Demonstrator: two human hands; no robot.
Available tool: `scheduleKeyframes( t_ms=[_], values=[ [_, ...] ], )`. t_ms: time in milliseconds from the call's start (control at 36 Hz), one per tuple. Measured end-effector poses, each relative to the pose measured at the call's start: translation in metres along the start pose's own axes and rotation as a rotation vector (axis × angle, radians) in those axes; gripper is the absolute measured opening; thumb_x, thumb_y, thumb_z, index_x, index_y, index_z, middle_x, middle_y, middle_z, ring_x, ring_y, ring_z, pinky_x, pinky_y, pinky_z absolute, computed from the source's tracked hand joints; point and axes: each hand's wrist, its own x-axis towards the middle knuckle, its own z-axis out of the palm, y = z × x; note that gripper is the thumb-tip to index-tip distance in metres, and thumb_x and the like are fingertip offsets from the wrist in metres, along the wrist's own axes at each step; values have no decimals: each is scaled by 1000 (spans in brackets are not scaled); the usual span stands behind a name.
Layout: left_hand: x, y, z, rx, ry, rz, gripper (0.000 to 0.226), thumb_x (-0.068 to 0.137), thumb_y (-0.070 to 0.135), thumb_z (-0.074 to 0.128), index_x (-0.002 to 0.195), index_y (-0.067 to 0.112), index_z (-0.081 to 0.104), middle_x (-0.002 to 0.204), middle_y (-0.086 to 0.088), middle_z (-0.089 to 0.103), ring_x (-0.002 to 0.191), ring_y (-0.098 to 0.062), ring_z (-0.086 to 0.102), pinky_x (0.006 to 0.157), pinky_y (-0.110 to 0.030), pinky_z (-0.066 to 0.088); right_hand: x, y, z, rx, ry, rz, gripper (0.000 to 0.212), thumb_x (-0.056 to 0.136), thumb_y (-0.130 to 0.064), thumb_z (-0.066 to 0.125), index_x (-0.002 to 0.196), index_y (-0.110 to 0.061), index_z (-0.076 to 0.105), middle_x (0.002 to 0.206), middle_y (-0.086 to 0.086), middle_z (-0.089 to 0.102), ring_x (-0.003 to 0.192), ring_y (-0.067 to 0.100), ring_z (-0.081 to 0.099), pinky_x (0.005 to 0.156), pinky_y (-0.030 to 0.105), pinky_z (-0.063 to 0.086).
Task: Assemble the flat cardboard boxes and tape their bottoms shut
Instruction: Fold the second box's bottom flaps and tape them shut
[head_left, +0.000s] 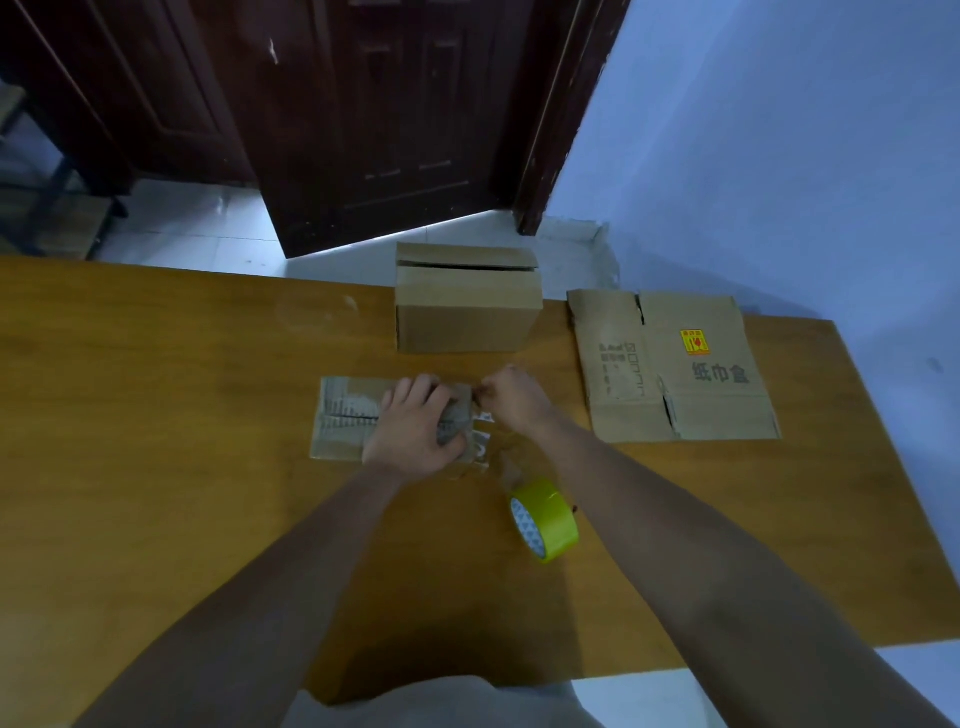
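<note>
A small worn cardboard box (343, 415) lies in the middle of the wooden table (156, 441). My left hand (415, 426) presses down on its right half, fingers spread over it. My right hand (511, 397) is at the box's right end, fingertips pinched on what looks like a strip of clear tape there. A roll of yellow-green tape (545, 519) stands on edge just in front of the box, below my right wrist. An assembled brown box (465, 304) sits behind. A flat printed cardboard box (675, 369) lies to the right.
The table's far edge runs just behind the assembled box, with white floor tiles (208, 228), a dark wooden door (389, 119) and a blue wall (779, 156) beyond. A dark frame of furniture (47, 182) stands at far left.
</note>
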Motion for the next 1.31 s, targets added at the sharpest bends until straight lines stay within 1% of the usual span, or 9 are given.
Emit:
scheduleKeyframes(
  t_ms=[111, 250, 389, 472, 583, 694, 778, 1028, 1306],
  values=[
    [0, 1, 0, -11, 16, 4, 71, 69, 59, 32, 121, 16, 53, 114, -5, 44, 107, -22, 34, 85, -34, 26, -11, 2, 13, 97, 74, 24, 32, 94, -20, 52, 63, -15, 49, 69, 6, 53, 68, 24, 55, 59, 29, 36],
    [0, 1, 0, -15, 16, -5, 70, 69, 59, 31, 122, 18, 52, 115, -4, 43, 109, -23, 37, 88, -35, 27, -21, -2, 29, 153, 145, 55, 22, 93, -12, 50, 82, 0, 63, 80, 20, 64, 75, 33, 60, 58, 31, 34],
    [0, 1, 1, -13, 22, -1, 71, 69, 60, 30, 121, 17, 53, 115, -3, 44, 109, -23, 36, 87, -33, 26, -31, -4, 34, 3, 119, -33, 24, 95, -12, 44, 103, -5, 66, 108, 15, 63, 109, 32, 50, 81, 39, 44],
    [1, 1, 1, -17, 17, -1, 72, 69, 60, 28, 121, 17, 52, 116, -3, 43, 109, -22, 35, 87, -33, 25, -39, 2, 31, -36, 72, -39, 30, 96, -14, 42, 119, -16, 62, 125, 6, 58, 119, 29, 44, 94, 43, 44],
    [1, 0, 0, -12, 21, 6, 72, 70, 60, 27, 121, 17, 52, 116, -3, 43, 109, -22, 35, 86, -32, 24, -54, 9, 31, -28, 103, -23, 34, 95, -16, 43, 124, -21, 60, 132, -1, 54, 126, 26, 40, 100, 45, 41],
    [1, -1, 0, -20, 12, 11, 69, 72, 59, 28, 122, 18, 51, 117, -2, 42, 111, -21, 34, 86, -31, 23, -75, 7, 36, 40, 108, -65, 38, 91, -17, 47, 128, -19, 55, 129, -2, 53, 122, 23, 40, 97, 44, 41],
    [1, -2, 1, -19, 9, 12, 61, 76, 54, 36, 123, 19, 51, 117, -2, 41, 111, -21, 33, 86, -30, 23, -84, 1, 41, -61, 68, -98, 34, 89, -19, 49, 121, -15, 57, 124, 0, 54, 122, 21, 39, 98, 40, 39],
    [-1, -3, 0, -39, 25, 22, 74, 70, 62, 24, 124, 18, 51, 118, -3, 42, 111, -22, 34, 83, -30, 22, -83, -12, 51, -301, 23, -80, 38, 94, -36, 50, 122, -10, 55, 126, 6, 55, 123, 25, 44, 101, 41, 36],
    [-2, -2, -1, -24, 21, 20, 61, 77, 54, 37, 125, 19, 50, 120, -3, 42, 113, -23, 35, 88, -33, 25, -71, -15, 50, -380, 20, -74, 24, 97, -23, 46, 102, -11, 66, 106, 9, 65, 105, 27, 57, 94, 38, 38]
  ],
)
